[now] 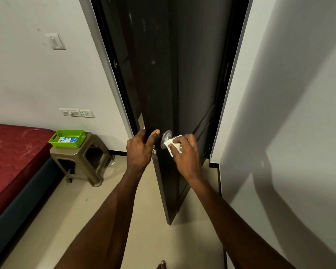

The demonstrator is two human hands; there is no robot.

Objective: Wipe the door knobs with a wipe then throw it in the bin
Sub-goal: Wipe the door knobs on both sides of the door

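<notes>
A dark door (163, 84) stands ajar, edge-on, in a dark frame between white walls; the left hand (139, 150) grips the door's edge, thumb on the near face, fingers wrapped behind; the right hand (186, 152) pinches a white wipe (174, 147) against the metal door knob (166, 137); the floor is pale tile; at left a red mattress (14, 156) lies beside a beige plastic stool (89, 162) carrying a green basket (67, 138); switch plates (77, 113) sit on the wall above.
</notes>
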